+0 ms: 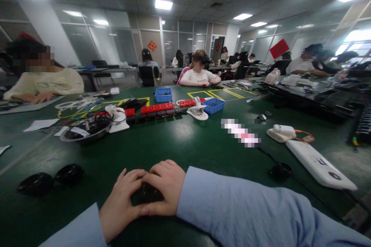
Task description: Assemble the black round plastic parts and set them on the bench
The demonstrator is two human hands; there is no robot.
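Observation:
In the head view, my left hand (123,198) and my right hand (166,187) meet low over the green table. Their fingers curl round a small black, glossy, rounded piece (149,192), with thumbs together on the near side. Most of this piece is hidden by my fingers, and its kind cannot be made out. Left of my hands lie two similar black rounded pieces, one (36,183) farther out and one (69,173) closer in. Another black round piece (280,171) sits to the right beside a dark cable.
Farther back stand a bowl of dark parts (84,136), white clips (197,111), red blocks in a row (158,108) and blue bins (214,106). On the right lie a lit phone (240,133) and a long white device (320,164). People sit around the table.

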